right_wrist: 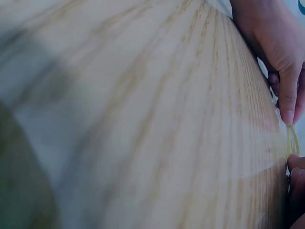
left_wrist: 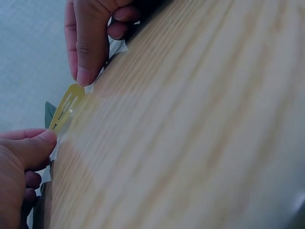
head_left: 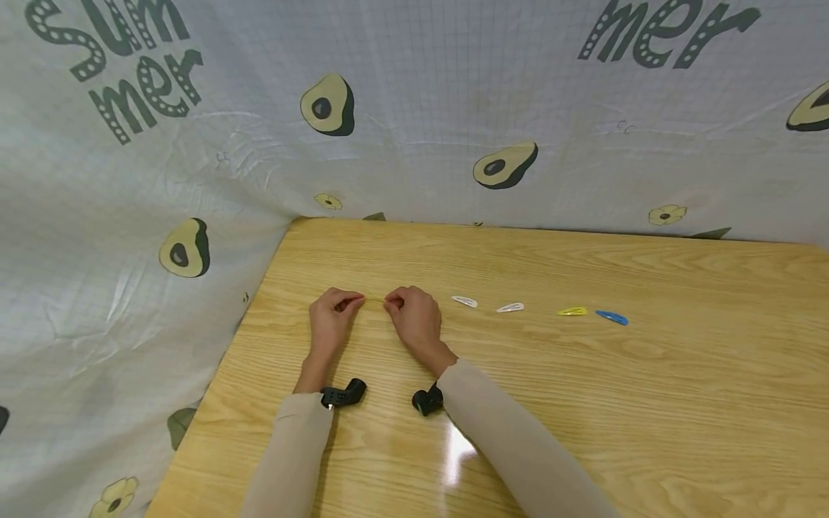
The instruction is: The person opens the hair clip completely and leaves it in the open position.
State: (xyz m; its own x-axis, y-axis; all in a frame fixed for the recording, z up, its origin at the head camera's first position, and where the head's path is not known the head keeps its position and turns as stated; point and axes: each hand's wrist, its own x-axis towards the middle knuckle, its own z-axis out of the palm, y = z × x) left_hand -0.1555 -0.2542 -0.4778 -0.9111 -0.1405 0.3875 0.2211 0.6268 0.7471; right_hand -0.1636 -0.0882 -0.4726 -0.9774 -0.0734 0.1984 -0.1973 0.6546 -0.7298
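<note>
A yellow snap hair clip [left_wrist: 66, 109] is stretched between both hands, just above the wooden table. Thumb and fingers of my left hand [head_left: 331, 321] pinch its narrow end. The wider rounded end is pinched by my right hand [head_left: 416, 320]. In the left wrist view, the left hand [left_wrist: 21, 160] is at lower left and the right hand [left_wrist: 90, 38] at the top. The right wrist view shows the clip [right_wrist: 293, 140] edge-on at the right border, with the left hand [right_wrist: 281, 52] above it and part of the right hand [right_wrist: 298, 179] below.
Right of the hands, a row of snap clips lies on the table [head_left: 680, 396]: a white clip [head_left: 465, 301], another white clip [head_left: 511, 307], a yellow clip [head_left: 573, 311] and a blue clip [head_left: 612, 317]. A printed avocado curtain [head_left: 414, 115] hangs behind and at the left.
</note>
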